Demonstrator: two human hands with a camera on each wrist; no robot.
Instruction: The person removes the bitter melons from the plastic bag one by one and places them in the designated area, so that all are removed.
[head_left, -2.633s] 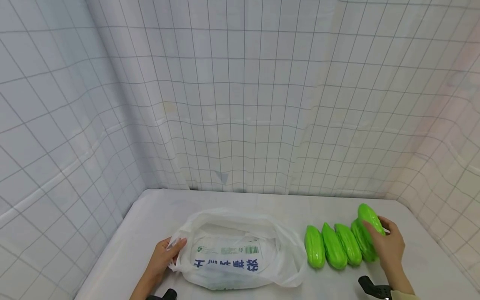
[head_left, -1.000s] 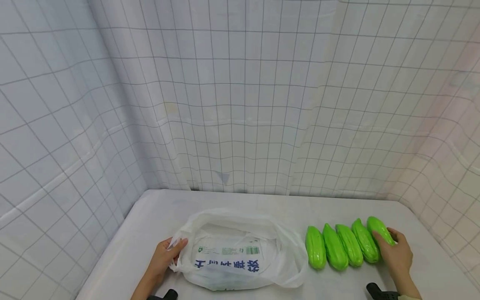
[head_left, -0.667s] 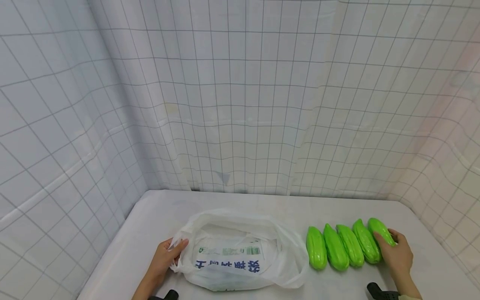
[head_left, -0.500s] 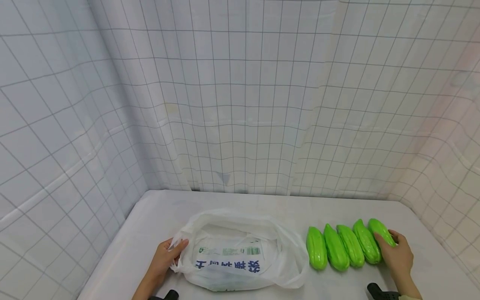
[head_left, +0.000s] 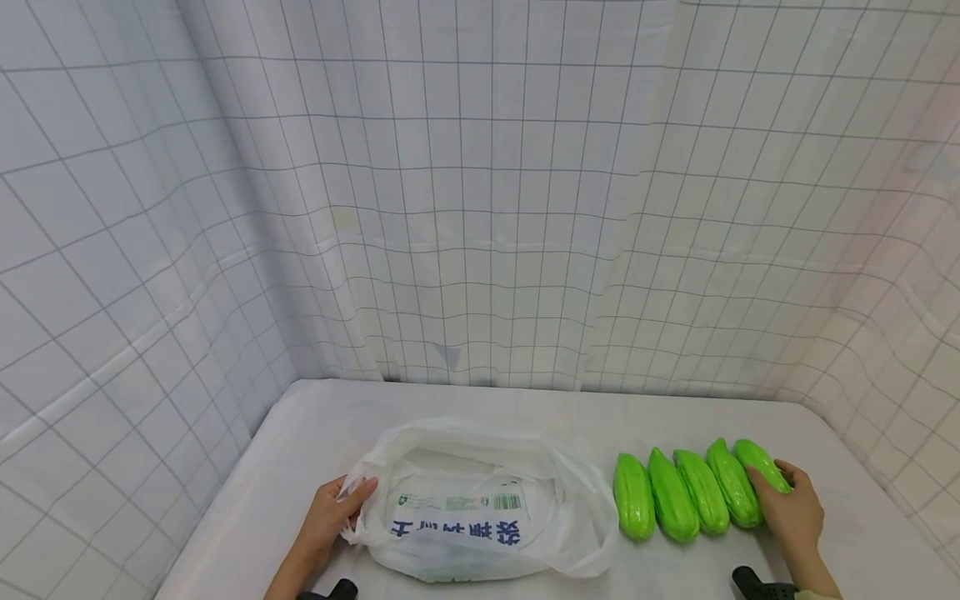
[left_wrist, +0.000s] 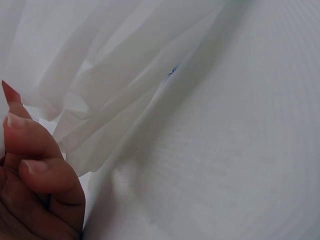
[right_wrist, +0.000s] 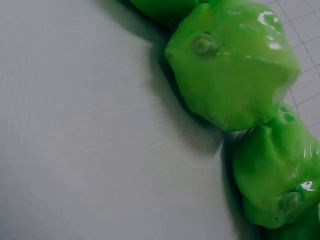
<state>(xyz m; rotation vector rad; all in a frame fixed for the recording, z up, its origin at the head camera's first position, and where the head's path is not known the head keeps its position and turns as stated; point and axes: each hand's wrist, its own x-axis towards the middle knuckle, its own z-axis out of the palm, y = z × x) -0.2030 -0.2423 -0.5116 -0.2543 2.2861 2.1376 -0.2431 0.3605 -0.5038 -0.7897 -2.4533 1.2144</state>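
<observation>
My left hand [head_left: 330, 512] pinches the left edge of a white plastic bag [head_left: 577, 533] with blue print, which lies on its side with its mouth spread. In the left wrist view, the curled fingers [left_wrist: 50, 177] are beside the crumpled bag film [left_wrist: 115, 90]. My right hand [head_left: 797, 512] holds the rightmost bright green, ridged bitter melon [head_left: 757, 460], thumb on its left side and fingers behind it. The melon is at the end of a row. In the right wrist view, the end of a glossy melon [right_wrist: 235, 75] shows close up; the right fingers are not visible there.
Several more green bitter melons [head_left: 673, 496] lie side by side between the bag and the right hand. The white-covered table [head_left: 450, 402] meets a grid-patterned curtain [head_left: 480, 250] at its back, with more curtain at both sides.
Since the oldest frame, the right hand has carried its melon rightward and down to the row's right end. Over the last second it has barely moved. The left hand stays on the bag.
</observation>
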